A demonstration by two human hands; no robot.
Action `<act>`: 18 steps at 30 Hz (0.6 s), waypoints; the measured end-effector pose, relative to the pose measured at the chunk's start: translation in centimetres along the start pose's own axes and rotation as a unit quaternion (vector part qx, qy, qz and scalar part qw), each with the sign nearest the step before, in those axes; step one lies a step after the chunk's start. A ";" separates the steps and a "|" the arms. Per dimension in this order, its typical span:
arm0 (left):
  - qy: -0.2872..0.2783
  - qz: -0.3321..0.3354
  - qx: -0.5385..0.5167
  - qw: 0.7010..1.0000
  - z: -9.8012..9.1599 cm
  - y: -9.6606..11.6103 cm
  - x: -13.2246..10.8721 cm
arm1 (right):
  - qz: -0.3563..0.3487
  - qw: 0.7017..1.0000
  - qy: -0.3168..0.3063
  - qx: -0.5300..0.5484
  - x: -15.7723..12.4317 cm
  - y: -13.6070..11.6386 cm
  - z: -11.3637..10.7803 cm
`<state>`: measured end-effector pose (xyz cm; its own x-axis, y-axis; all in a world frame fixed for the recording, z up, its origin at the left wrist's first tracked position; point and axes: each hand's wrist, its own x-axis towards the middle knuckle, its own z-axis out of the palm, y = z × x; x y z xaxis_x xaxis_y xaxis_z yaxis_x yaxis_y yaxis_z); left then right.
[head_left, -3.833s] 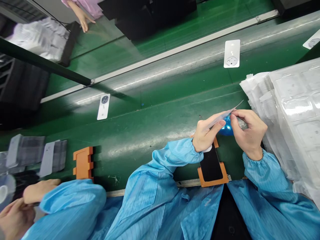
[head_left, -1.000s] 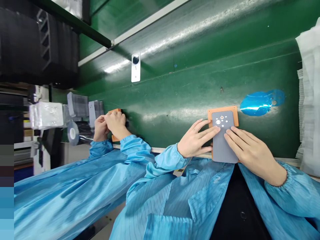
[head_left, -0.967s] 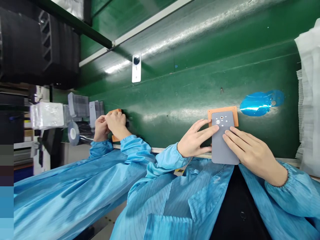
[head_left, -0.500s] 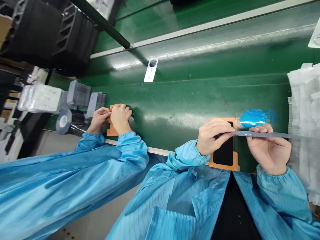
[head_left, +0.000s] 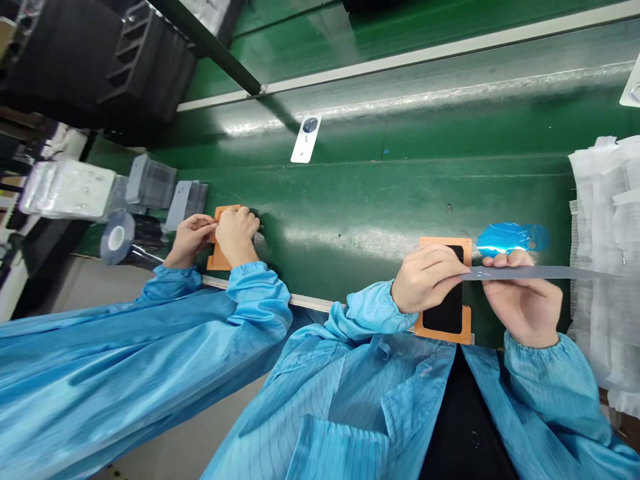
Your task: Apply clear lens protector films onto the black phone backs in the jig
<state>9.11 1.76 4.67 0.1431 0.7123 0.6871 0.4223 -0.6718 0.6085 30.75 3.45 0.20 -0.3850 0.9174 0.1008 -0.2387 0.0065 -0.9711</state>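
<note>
My left hand [head_left: 429, 277] pinches the left end of a thin grey plastic sheet [head_left: 555, 273], seen almost edge-on. Under the same sheet, my right hand [head_left: 523, 297] has its palm turned up and its fingers curled over the near-left part of it. Below my left hand lies an orange frame [head_left: 467, 320] with a black pad [head_left: 445, 313] in it, partly covered by that hand. A shiny blue film piece [head_left: 505, 239] rests on the green bench just beyond my right fingers.
At left, a co-worker's hands [head_left: 235, 235] work over another orange frame [head_left: 219, 259]. Near them are a film roll [head_left: 118, 238] and stacks of clear-wrapped pieces [head_left: 150, 180]. A white phone-back-shaped panel [head_left: 303, 148] lies further off. White packing sheets [head_left: 603, 267] are piled at right.
My right hand has slid a little to the left along the grey sheet, closer to my left hand. My left hand keeps its pinch. The view has shifted slightly.
</note>
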 end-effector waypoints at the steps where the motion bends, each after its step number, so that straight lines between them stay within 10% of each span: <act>1: -0.016 -0.031 -0.013 0.999 -0.1 -0.1 0.0 | 0.012 1.000 0.012 0.004 -0.1 0.0 0.6; 10: -0.088 -0.329 -0.199 0.919 -0.4 -1.0 0.7 | 0.003 0.977 0.214 0.014 1.3 -1.3 4.2; 18: -0.035 -0.385 -0.253 0.887 -0.2 -12.0 14.7 | 0.014 0.998 0.056 0.016 2.4 -2.2 3.7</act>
<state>6.00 20.21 7.55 0.0490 0.9985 -0.0260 -0.0339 0.0277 0.9990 27.10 4.15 3.36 -0.2911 0.9555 0.0470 -0.2579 -0.0311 -0.9657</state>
